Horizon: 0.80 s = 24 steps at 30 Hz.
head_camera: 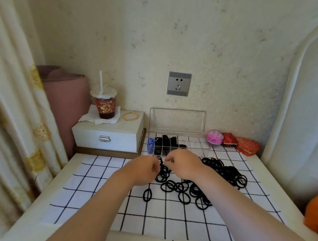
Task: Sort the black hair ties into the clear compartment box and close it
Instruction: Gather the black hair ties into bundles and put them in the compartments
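- clear compartment box (pixel 198 150) stood open, left cells holding ties, right cells bare;
- many black hair ties (pixel 225 172) lay loose;
- left hand (pixel 143 169) and right hand (pixel 181 164) curled; grasp unclear

hair ties (pixel 225 173): black
cloth (pixel 89 195): white, black grid lines
compartment box (pixel 195 148): clear
jewellery case (pixel 121 135): white
bangle (pixel 130 116): gold
heart boxes (pixel 247 146): red, patterned

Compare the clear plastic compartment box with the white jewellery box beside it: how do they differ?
The clear plastic compartment box has its lid standing open; the white jewellery box is shut, with a metal clasp. The clear box shows hair ties inside; the white box is opaque and carries a drink cup and gold bangles on top. Both stand against the wall.
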Available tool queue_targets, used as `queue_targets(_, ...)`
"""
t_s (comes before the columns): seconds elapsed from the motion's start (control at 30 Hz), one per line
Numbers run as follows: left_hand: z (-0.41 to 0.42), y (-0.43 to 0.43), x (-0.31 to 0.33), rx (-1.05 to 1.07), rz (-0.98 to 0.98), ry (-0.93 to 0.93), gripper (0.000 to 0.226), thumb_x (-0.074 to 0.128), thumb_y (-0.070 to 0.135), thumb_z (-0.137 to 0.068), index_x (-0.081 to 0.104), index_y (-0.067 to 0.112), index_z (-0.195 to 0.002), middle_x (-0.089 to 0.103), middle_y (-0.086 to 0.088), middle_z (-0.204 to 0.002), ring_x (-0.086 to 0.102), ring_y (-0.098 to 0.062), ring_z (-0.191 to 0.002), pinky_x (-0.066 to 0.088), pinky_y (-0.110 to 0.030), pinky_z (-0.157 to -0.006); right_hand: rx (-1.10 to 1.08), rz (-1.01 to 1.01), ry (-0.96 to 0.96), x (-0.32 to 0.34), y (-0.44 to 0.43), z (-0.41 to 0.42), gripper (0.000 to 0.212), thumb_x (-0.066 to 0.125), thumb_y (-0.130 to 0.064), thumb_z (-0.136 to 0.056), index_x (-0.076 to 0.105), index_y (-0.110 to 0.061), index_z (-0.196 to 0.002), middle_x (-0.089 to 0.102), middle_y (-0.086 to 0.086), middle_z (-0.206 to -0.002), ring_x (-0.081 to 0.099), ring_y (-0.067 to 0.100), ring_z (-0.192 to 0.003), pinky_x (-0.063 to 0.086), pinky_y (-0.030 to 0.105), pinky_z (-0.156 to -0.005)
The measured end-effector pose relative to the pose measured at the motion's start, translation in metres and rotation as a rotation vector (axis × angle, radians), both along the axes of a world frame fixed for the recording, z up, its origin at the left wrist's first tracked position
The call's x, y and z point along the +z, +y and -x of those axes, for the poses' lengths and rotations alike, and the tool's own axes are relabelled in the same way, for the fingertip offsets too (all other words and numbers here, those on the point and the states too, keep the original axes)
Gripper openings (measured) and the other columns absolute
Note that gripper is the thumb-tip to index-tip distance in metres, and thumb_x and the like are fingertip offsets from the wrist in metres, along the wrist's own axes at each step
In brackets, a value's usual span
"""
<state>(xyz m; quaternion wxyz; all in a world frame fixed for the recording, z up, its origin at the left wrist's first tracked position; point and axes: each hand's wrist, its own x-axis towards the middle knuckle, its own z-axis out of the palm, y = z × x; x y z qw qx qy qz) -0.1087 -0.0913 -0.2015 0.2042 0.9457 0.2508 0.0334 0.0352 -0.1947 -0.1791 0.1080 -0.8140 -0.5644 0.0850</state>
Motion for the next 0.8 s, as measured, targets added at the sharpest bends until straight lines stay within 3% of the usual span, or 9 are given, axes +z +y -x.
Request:
queue_targets(0.13,0.015,0.003,-0.009,0.043,0.022,0.079,0.023,0.056,0.026,-0.091,0.063,0.033,-0.112,0.060,0.010,-0.111,0.056,-0.012,-0.105,0.049,-0.032,-0.094,-0.070,-0.003,-0.023,-0.017,0.009,0.001,0.032,0.046,-0.039,-0.101,0.071,-0.020,-0.110,0.071,-0.001,-0.111,0.064,0.021,-0.105,0.053,0.037,-0.087)
queue_targets(0.23,0.017,0.007,-0.016,0.018,-0.099,0.015,0.039,0.050,0.022,-0.097,0.052,0.031,-0.136,0.051,0.006,-0.135,0.042,-0.014,-0.128,0.041,-0.038,-0.106,-0.005,0.053,-0.013,-0.023,0.013,0.000,0.032,0.043,-0.033,-0.104,0.065,-0.032,-0.126,0.062,0.001,-0.119,0.060,0.022,-0.107,0.049,0.032,-0.086)
queue_targets(0.33,0.013,0.008,-0.019,-0.078,-0.138,-0.047,0.052,0.044,0.008,-0.098,0.040,0.027,-0.147,0.041,0.007,-0.149,0.032,-0.014,-0.137,0.033,-0.033,-0.112,0.077,0.107,-0.008,-0.025,0.016,-0.003,0.033,0.050,-0.031,-0.100,0.061,-0.040,-0.131,0.060,0.003,-0.119,0.062,0.024,-0.102,0.050,0.034,-0.087)
queue_targets(0.43,0.004,0.011,-0.023,-0.132,-0.183,-0.023,0.056,0.044,0.003,-0.095,0.042,0.026,-0.146,0.048,0.004,-0.143,0.039,-0.019,-0.132,0.040,-0.037,-0.106,0.086,0.117,0.020,-0.023,0.018,-0.008,0.033,0.059,-0.025,-0.095,0.067,-0.038,-0.125,0.064,-0.006,-0.125,0.062,0.017,-0.110,0.051,0.031,-0.092)
queue_targets(0.57,-0.007,0.018,-0.028,-0.092,-0.288,0.006,0.047,0.045,0.010,-0.098,0.048,0.024,-0.142,0.053,0.000,-0.135,0.042,-0.021,-0.123,0.044,-0.037,-0.098,0.048,0.129,0.098,-0.017,0.015,-0.017,0.036,0.066,-0.021,-0.088,0.066,-0.031,-0.123,0.061,-0.007,-0.115,0.059,0.014,-0.107,0.048,0.026,-0.089)
queue_targets(0.8,-0.014,0.018,-0.028,-0.054,-0.240,-0.047,0.028,0.052,0.028,-0.097,0.063,0.027,-0.122,0.055,0.001,-0.116,0.045,-0.017,-0.116,0.048,-0.038,-0.093,-0.040,0.090,0.184,-0.012,0.015,-0.024,0.032,0.047,-0.024,-0.096,0.073,-0.024,-0.115,0.068,-0.008,-0.118,0.062,0.015,-0.107,0.050,0.032,-0.096)
